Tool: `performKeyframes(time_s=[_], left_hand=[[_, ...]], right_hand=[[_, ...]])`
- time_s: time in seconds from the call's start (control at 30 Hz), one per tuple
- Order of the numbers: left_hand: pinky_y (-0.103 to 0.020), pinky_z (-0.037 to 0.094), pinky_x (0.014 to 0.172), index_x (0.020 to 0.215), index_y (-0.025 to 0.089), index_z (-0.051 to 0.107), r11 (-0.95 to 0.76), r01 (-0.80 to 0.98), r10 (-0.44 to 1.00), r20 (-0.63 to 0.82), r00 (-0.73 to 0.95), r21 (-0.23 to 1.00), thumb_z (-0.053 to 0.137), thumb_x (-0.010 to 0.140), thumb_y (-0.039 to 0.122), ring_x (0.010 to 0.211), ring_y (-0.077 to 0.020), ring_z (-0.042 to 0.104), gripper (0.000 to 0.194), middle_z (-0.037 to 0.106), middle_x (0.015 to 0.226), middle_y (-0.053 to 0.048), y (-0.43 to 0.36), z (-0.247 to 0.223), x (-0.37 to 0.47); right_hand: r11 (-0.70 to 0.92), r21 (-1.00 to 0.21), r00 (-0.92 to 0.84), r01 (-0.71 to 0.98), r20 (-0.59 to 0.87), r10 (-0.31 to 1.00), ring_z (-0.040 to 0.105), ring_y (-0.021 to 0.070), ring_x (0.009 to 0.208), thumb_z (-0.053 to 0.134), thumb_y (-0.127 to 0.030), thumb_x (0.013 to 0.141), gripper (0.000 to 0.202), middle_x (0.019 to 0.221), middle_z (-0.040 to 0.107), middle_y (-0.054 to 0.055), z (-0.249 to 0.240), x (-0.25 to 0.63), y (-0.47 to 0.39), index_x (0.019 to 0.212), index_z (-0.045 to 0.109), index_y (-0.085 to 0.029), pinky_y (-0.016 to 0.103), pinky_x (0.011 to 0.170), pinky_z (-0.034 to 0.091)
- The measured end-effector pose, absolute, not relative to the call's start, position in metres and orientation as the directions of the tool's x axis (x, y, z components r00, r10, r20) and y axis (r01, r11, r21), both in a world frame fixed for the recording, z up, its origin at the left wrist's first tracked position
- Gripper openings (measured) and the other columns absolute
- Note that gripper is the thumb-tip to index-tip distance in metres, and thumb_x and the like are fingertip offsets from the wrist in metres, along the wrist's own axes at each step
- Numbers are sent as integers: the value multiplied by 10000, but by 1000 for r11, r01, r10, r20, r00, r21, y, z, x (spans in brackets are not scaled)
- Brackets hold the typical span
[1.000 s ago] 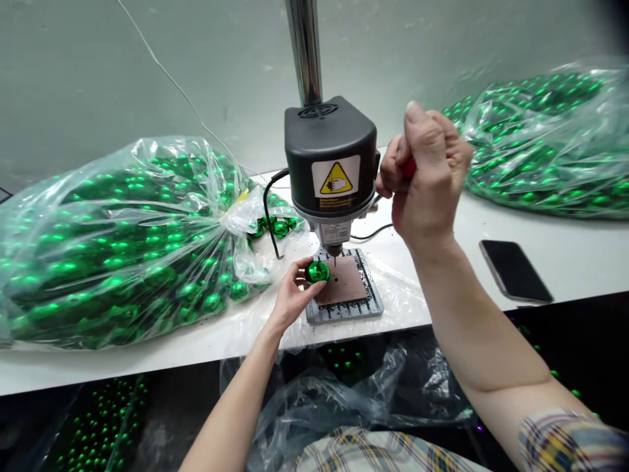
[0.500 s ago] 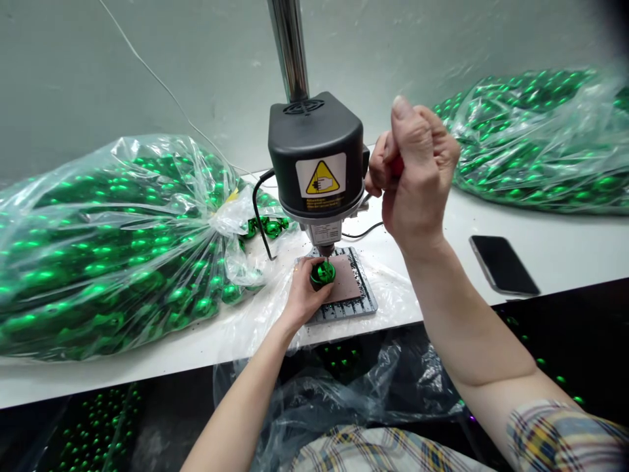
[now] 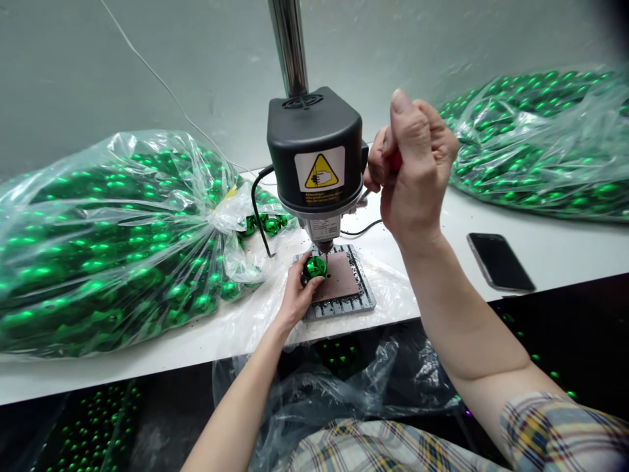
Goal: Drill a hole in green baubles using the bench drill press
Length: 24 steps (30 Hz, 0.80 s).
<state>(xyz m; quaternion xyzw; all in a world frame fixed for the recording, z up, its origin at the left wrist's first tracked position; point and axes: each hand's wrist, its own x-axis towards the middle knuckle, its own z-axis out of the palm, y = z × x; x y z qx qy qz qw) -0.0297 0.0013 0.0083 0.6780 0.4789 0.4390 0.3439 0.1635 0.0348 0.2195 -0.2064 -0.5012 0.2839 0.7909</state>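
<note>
My left hand (image 3: 299, 288) grips a shiny green ball (image 3: 315, 266) between thumb and fingers. It holds the ball just left of the drill bit, over a pinkish board (image 3: 343, 276) on the slotted grey base plate (image 3: 364, 296). Above stands a black drill press (image 3: 317, 141) with a yellow warning label. Raised at the machine's right side, my right hand (image 3: 415, 167) is closed around a red knob (image 3: 394, 159), mostly hidden by the fingers. Dark shavings lie on the board and plate.
Clear plastic bags of green balls lie on the left (image 3: 113, 262) and at the back right. Loose green balls (image 3: 272, 226) sit behind the left bag's mouth. A phone (image 3: 500, 261) lies on the white table at right. Plastic sheeting (image 3: 354, 387) hangs over the front edge.
My left hand has shifted the green ball a little to the left, out from under the drill bit. My right hand stays on the red knob.
</note>
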Motion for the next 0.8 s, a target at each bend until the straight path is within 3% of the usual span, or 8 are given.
performKeyframes(time_s=[0.17,0.47,0.67,0.8], left_hand=[[-459,432,1133,1378,241,585,-364,355,931,320,178,861,719,850,311,1271,-289,572,549,611,1306,-106,6,13,-20],[-465,460,1123,1344,229,580,-338,304,939,300,168,890,723,803,253,1283,-287,582,560,605,1358,-114,4,10,-9],[-428,459,1134,1441,226,493,-206,222,974,179,136,953,679,878,348,1302,-267,593,606,609,1401,-113,2,9,-9],[-435,421,1162,1441,208,473,-201,255,978,180,105,946,632,939,439,1338,-270,565,575,599,1401,-132,1,8,-8]], right_hand=[[751,-627,341,-205,674,655,295,61,376,685,-597,876,566,469,356,-71,220,163,33,596,358,-229,243,342,236],[739,-661,337,-134,671,661,288,51,383,581,-739,871,628,490,321,-67,222,163,32,621,312,-229,236,358,265],[745,-650,343,-146,674,655,286,48,390,593,-722,875,627,503,317,-65,222,163,32,620,302,-228,234,354,259],[734,-664,340,-141,664,666,285,50,393,587,-719,880,621,505,317,-65,221,163,32,626,304,-228,228,359,263]])
